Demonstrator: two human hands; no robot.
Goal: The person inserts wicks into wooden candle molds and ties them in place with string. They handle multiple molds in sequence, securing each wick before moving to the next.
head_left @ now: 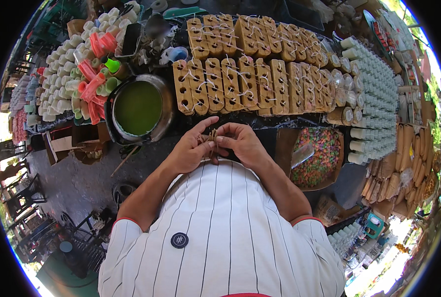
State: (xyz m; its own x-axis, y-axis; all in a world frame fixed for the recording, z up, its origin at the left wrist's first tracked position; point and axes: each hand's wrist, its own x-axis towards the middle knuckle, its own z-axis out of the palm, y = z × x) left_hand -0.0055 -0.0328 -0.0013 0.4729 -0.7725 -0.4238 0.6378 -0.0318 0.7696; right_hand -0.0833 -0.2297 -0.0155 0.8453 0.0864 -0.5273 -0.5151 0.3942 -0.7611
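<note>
My left hand (192, 148) and my right hand (243, 144) meet in front of my chest, fingers bent and close together. Between the fingertips of both is a small bunch of thin tan strips (212, 136). Their kind is too small to tell, and the fingers cover part of them. Just beyond the hands stand two rows of tan blocks with round holes (230, 85), white strings lying across them. To the left of my left hand is a large metal pot (169, 115) holding a smooth green substance (139, 108).
A cardboard box (283, 143) of small multicoloured pieces, with a clear scoop-like container (302, 155), is right of my right forearm. Many white cylinders (376, 84) line the far right. Whitish cups (62, 79) and red-orange pieces (89, 89) crowd the left. A stick (124, 161) lies below the pot.
</note>
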